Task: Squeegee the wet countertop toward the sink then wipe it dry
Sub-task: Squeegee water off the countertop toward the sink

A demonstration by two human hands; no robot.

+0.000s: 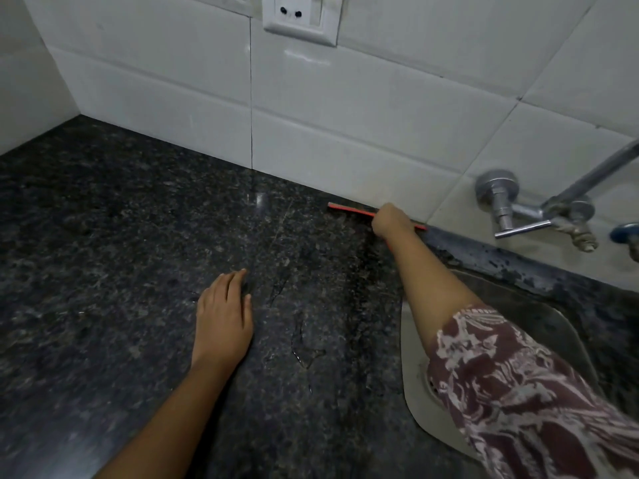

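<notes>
The dark speckled granite countertop point(121, 236) fills the view, with thin streaks and a small puddle of water point(304, 354) near its middle. At the back, along the foot of the tiled wall, lies the red squeegee point(349, 209), blade down on the stone. My right hand point(390, 221) is shut on its handle, arm stretched over the corner of the steel sink point(553, 319). Flat on the counter, palm down and fingers together, rests my left hand point(223, 312), holding nothing.
A white tiled wall point(345, 115) rises behind the counter, with a switch-and-socket plate point(299, 15) at the top. Chrome taps point(525, 209) jut from the wall above the sink at the right. A side wall closes the counter's left end.
</notes>
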